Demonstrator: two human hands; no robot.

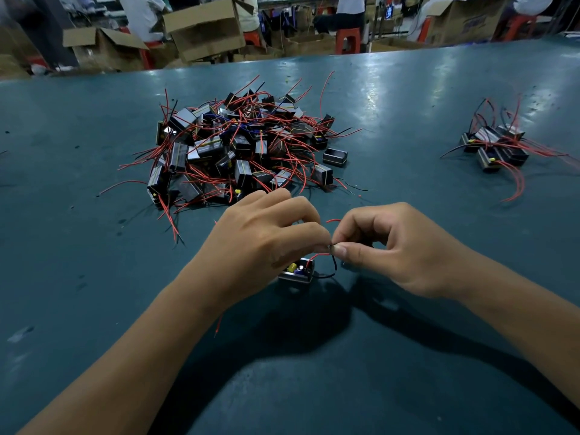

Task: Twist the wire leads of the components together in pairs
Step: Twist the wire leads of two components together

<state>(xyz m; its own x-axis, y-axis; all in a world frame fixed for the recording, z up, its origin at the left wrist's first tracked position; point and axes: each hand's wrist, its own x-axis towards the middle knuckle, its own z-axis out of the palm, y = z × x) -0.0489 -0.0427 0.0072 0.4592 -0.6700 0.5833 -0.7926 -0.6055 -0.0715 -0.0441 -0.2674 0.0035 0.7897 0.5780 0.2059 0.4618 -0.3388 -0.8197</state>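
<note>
**Both hands pinch the leads of one component near the table's front**

The left hand (pixel 266 233) and right hand (pixel 395 246) meet fingertip to fingertip, each with fingers curled and pinching the wire leads (pixel 329 255) where a red and a black wire come together. The exact join sits behind the fingertips and is too small to make out, so whether the wires are twisted there cannot be told. The red lead arcs down to the component (pixel 298 273), a small open-topped box showing a yellow part inside; the left hand covers its far side. A black lead loops from its right edge up to the pinch. A loose red wire end (pixel 218 324) pokes out from under the left forearm.

Beyond the hands lies a large pile of components (pixel 238 149) tangled in red and black wires on the teal table (pixel 94 246). A smaller group (pixel 496 149) sits well apart at the right. Cardboard boxes (pixel 204 26) and blurred seated people fill the background.
</note>
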